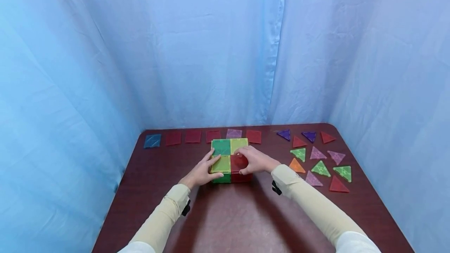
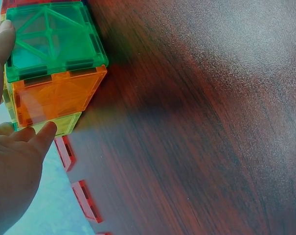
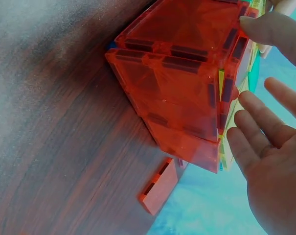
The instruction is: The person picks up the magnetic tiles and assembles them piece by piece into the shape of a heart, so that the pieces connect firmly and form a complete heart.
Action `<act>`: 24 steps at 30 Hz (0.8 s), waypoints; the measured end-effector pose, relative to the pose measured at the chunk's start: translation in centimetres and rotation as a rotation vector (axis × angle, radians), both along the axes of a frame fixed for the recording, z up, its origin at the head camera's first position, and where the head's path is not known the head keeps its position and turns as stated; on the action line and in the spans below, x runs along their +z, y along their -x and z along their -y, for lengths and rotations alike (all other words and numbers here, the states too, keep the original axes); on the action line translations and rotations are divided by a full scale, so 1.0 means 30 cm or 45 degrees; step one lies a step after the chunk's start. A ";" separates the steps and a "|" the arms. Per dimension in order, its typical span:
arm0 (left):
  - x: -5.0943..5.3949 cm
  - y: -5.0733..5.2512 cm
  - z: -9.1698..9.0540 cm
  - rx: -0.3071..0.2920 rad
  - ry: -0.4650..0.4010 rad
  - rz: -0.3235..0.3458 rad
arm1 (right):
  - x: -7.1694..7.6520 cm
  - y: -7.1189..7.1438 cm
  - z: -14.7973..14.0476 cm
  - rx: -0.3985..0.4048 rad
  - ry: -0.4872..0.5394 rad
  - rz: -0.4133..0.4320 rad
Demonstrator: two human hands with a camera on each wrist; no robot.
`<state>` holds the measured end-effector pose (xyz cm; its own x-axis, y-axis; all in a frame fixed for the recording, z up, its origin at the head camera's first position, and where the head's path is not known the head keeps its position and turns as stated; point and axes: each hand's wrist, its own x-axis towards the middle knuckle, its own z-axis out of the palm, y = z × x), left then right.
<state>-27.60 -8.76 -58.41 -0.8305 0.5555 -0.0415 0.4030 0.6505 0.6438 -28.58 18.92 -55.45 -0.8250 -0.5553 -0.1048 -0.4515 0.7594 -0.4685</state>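
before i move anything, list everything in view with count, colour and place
table: 1, dark red-brown, under the tiles
curtain: panels not countable, light blue, behind the table and on both sides
tile block: 1, green, yellow, red and orange faces showing, on the table, between the hands
square tiles: 6, four red, one blue, one pink, in a row along the far edge
triangular tiles: 12, three red, three green, three pink, two violet, one orange, on the right side
wrist pieces: 2, black, one by each cuff
sleeves: 2, cream, on the forearms
left grip: 1, bare, on the tile block's left half
right grip: 1, bare, on its right half
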 end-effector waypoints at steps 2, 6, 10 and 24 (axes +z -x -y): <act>-0.001 0.005 -0.002 0.000 -0.001 0.001 | 0.002 0.003 -0.004 0.010 0.009 0.007; -0.001 0.012 -0.004 -0.001 -0.007 0.002 | 0.003 0.004 -0.019 0.000 0.043 0.004; 0.000 0.011 -0.007 0.005 -0.068 0.036 | -0.011 0.002 -0.046 -0.081 0.122 -0.042; 0.013 0.010 -0.085 0.603 -0.396 0.362 | -0.103 -0.012 -0.112 -0.723 0.554 0.077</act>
